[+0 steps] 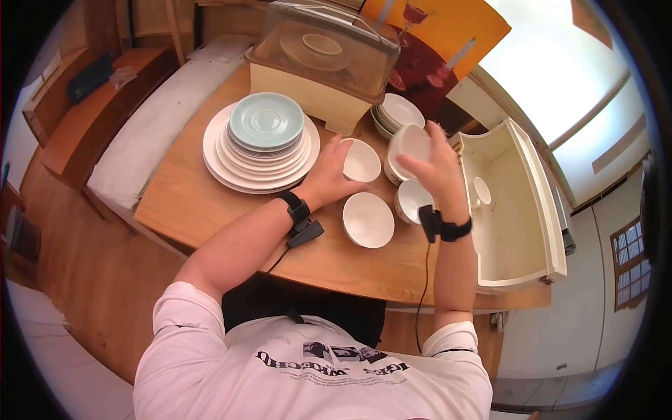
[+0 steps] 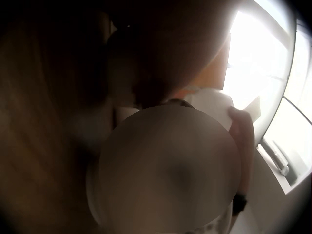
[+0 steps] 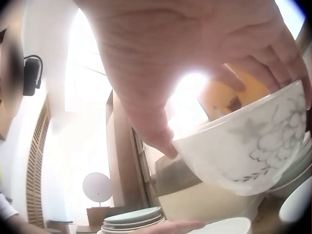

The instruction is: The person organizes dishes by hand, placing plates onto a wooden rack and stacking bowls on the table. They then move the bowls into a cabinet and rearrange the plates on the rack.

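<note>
Where the right hand [image 1: 444, 171] grips a bowl [image 1: 411, 142], another bowl [image 1: 395, 173] is part-hidden.

Likely a home: bowls [image 1: 368, 220], wooden table [image 1: 175, 189]

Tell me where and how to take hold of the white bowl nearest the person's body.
I'd take the white bowl by its near rim, from above on the person's side. Its mouth faces up, leaving that rim exposed, and tabletop lies in front, while a second bowl stands beyond and a third bowl to its right.
</note>
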Action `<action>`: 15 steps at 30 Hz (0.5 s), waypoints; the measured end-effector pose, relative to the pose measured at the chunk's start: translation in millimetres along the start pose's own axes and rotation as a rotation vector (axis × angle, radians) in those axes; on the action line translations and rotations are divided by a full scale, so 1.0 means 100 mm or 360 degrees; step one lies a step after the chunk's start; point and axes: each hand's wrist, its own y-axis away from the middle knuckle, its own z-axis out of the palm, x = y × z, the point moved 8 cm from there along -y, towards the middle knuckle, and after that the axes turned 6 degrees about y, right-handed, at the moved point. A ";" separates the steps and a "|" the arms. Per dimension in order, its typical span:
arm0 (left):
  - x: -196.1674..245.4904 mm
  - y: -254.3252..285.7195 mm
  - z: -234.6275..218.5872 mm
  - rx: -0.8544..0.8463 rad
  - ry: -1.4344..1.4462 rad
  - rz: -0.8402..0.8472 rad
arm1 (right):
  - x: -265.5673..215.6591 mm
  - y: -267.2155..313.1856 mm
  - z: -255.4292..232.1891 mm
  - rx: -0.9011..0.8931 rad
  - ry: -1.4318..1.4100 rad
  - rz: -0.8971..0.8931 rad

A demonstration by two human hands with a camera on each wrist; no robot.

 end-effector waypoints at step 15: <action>0.18 0.02 -0.02 0.0209 -0.0147 0.0415 | 1.39 0.96 -0.59 -0.0287 0.0524 0.0799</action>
